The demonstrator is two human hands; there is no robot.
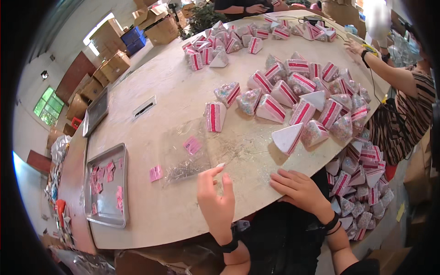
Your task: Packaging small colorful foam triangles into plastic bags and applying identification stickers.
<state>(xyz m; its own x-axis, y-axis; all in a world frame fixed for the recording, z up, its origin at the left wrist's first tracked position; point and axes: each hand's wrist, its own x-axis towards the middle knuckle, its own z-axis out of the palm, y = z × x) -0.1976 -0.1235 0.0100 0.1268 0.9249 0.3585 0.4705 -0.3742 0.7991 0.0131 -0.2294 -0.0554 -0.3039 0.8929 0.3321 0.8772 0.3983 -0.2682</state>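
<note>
My left hand (pixel 216 201) is raised over the near table edge, with thumb and forefinger apart and no held thing visible. A pale spot shows at its fingertip; I cannot tell whether it is a nail or a small bit. Beside it, a heap of thin metal pins (pixel 183 171) lies on a clear plastic sheet or bag, with a pink tag (pixel 192 145) above. Another pink tag (pixel 155 173) is to the left. My right hand (pixel 298 188) rests on the table edge, fingers stretched out. Beyond it a toy cake slice (pixel 288 139) lies white side up.
Several pink-and-white cake slices (pixel 284 94) crowd the table's right side; more form a far pile (pixel 220 41) and a heap (pixel 362 192) below the right edge. A metal tray (pixel 126 183) at left holds pink tags. A co-worker's arm (pixel 389 68) reaches in at far right.
</note>
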